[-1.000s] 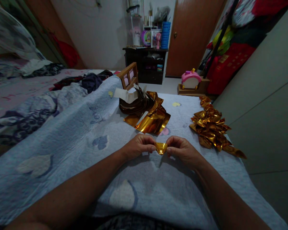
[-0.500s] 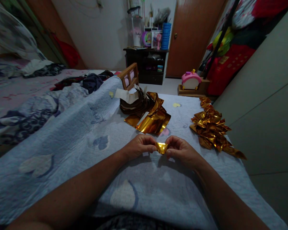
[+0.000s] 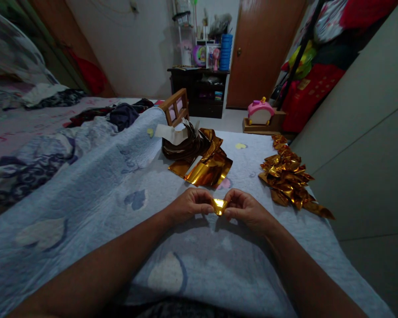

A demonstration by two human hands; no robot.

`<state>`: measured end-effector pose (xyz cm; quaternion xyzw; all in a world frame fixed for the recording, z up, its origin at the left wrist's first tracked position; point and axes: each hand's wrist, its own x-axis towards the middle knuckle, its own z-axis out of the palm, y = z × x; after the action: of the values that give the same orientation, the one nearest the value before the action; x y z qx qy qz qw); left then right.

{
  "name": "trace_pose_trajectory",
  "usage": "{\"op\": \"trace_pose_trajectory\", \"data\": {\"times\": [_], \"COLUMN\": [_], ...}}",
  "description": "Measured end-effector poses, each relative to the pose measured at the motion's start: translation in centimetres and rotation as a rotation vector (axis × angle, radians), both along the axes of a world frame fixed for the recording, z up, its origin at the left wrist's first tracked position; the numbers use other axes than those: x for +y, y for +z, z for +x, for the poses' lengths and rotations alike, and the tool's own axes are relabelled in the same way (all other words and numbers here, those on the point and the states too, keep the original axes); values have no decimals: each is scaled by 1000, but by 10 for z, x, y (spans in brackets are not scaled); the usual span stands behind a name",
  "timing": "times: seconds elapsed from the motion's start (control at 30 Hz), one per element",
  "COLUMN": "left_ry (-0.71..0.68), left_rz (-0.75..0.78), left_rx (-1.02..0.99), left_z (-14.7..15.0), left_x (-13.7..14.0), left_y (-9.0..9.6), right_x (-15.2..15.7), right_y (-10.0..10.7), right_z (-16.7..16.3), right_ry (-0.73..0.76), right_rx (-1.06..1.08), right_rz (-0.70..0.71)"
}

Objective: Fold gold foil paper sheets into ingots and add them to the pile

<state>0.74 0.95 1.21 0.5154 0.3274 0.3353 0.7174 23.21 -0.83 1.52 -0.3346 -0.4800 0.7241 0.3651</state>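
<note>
A small folded piece of gold foil paper [image 3: 219, 206] is stretched between my two hands, just above the bedspread. My left hand [image 3: 194, 204] pinches its left end between thumb and fingers. On the other side, my right hand [image 3: 241, 206] grips the right end the same way. Beyond my hands lies a stack of gold foil sheets [image 3: 208, 170], some showing a dark brown or white side. To the right, a heap of folded gold foil pieces [image 3: 287, 174] rests along the edge of the bed.
A pale blue quilted bedspread [image 3: 116, 229] with heart shapes lies under everything. Behind the bed's end stand a dark cabinet [image 3: 197, 95] and a pink toy [image 3: 260, 111] on a box. Dark clothes [image 3: 122, 115] lie at the left; a pale panel [image 3: 361, 145] borders the right.
The whole view has shifted slightly, so things appear a little further left. Both hands keep their pinch on the gold foil piece, which looks slightly narrower between the fingers.
</note>
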Motion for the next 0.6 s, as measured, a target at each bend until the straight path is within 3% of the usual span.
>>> {"op": "trace_pose_trajectory", "data": {"times": [0.43, 0.53, 0.6], "left_ry": [106, 94, 73], "left_rz": [8, 12, 22], "left_rx": [-44, -41, -18], "left_z": [2, 2, 2], "left_x": [0, 0, 0], "left_y": [-2, -2, -2], "right_x": [6, 10, 13], "right_y": [9, 9, 10], "right_z": [14, 19, 22], "right_ry": [-99, -190, -316], "right_rx": [-112, -242, -394], "right_rz": [132, 282, 481]}}
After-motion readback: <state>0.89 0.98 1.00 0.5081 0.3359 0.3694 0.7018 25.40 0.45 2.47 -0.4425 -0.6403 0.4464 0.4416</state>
